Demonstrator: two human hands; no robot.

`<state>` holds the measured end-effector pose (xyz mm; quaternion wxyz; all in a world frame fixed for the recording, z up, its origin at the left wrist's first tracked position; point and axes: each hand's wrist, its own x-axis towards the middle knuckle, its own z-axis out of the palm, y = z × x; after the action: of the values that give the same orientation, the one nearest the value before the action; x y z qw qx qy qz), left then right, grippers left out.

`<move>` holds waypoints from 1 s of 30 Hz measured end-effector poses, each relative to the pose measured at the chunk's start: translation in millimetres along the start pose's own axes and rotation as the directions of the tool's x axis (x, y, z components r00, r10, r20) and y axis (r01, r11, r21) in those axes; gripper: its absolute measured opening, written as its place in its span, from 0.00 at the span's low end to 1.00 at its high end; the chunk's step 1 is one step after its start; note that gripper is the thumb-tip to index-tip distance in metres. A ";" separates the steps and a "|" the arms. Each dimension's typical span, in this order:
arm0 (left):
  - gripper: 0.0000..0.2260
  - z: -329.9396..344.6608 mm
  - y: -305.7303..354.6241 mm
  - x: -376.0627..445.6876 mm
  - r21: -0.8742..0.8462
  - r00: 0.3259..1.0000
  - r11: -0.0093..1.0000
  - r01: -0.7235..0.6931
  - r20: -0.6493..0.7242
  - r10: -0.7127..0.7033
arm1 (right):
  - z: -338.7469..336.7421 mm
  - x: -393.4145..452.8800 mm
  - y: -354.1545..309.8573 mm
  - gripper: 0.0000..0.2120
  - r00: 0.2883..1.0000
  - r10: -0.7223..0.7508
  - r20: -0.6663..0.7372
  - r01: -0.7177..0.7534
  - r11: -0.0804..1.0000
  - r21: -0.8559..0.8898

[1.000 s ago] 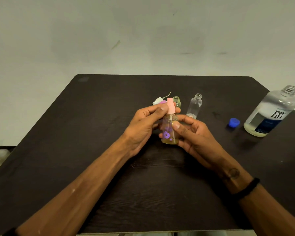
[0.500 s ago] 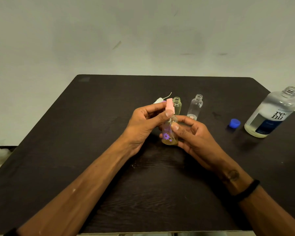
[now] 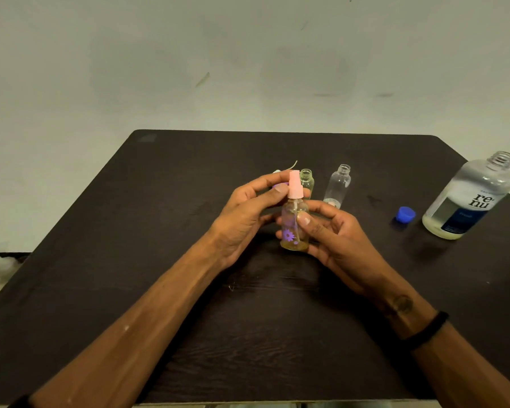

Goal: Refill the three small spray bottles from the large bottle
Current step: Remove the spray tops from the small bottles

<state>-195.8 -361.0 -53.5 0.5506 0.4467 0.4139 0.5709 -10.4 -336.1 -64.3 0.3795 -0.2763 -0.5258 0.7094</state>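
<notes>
- The right hand (image 3: pixel 334 231) grips the flower-printed spray bottle (image 3: pixel 294 228) upright above the worktop (image 3: pixel 159 231); the left hand (image 3: pixel 248 213) pinches its pink spray cap (image 3: pixel 294 185).
- Risk: a cross-threaded cap would likely leak.
- Risk: a careless elbow could topple the uncapped yellowish bottle (image 3: pixel 306 181) or the clear bottle (image 3: pixel 337 185) just behind.
- The large bottle (image 3: pixel 468 198) stands open at right, its blue cap (image 3: pixel 405 214) beside it; a knock spills it.

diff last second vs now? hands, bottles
Little changed. The left hand keeps pinching the pink spray cap and the right hand keeps holding the flowered bottle; the left fingers shifted slightly on the cap, as if turning it. Nothing was taken up or let go. The two open small bottles, blue cap and large bottle stayed put.
</notes>
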 end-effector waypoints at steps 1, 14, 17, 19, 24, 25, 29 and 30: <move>0.16 -1.4 -0.1 0.8 0.007 1.000 1.000 -0.005 -0.004 0.005 | 0.4 -0.3 -0.2 0.20 1.000 -0.001 0.000 0.001 1.000 0.000; 0.23 -9.3 4.5 2.9 0.085 0.993 0.991 -0.106 -0.042 0.110 | 3.3 -3.4 -3.6 0.20 1.000 0.008 -0.008 -0.009 0.998 -0.063; 0.22 -13.1 4.7 4.6 0.053 0.992 0.993 -0.109 -0.066 0.112 | 4.0 -3.4 -3.8 0.20 1.000 0.014 -0.014 -0.015 0.999 -0.049; 0.21 -14.4 7.4 4.9 0.004 0.989 0.994 -0.110 -0.094 0.110 | 3.6 -2.9 -2.2 0.20 1.000 0.007 -0.011 -0.008 0.998 -0.055; 0.16 -23.7 12.7 7.3 -0.079 0.981 0.989 -0.125 -0.160 0.111 | 3.5 -2.2 -1.0 0.18 0.999 -0.004 -0.032 0.003 0.999 -0.043; 0.15 -26.5 12.9 8.3 -0.092 0.978 0.987 -0.131 -0.175 0.113 | 3.3 -2.0 -0.3 0.18 0.999 -0.007 -0.032 0.005 0.999 -0.043; 0.14 -38.6 12.2 12.6 -0.108 0.966 0.985 -0.135 -0.236 0.107 | 2.3 -0.6 1.9 0.18 0.998 -0.018 -0.052 0.016 0.999 -0.042; 0.13 -41.9 11.8 13.8 -0.115 0.962 0.985 -0.132 -0.254 0.099 | 2.1 -0.5 2.1 0.18 0.998 -0.019 -0.058 0.017 0.999 -0.040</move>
<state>-239.3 -347.0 -52.2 0.4885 0.3584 0.4143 0.6792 -12.3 -338.0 -65.7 0.3954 -0.2996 -0.5309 0.6871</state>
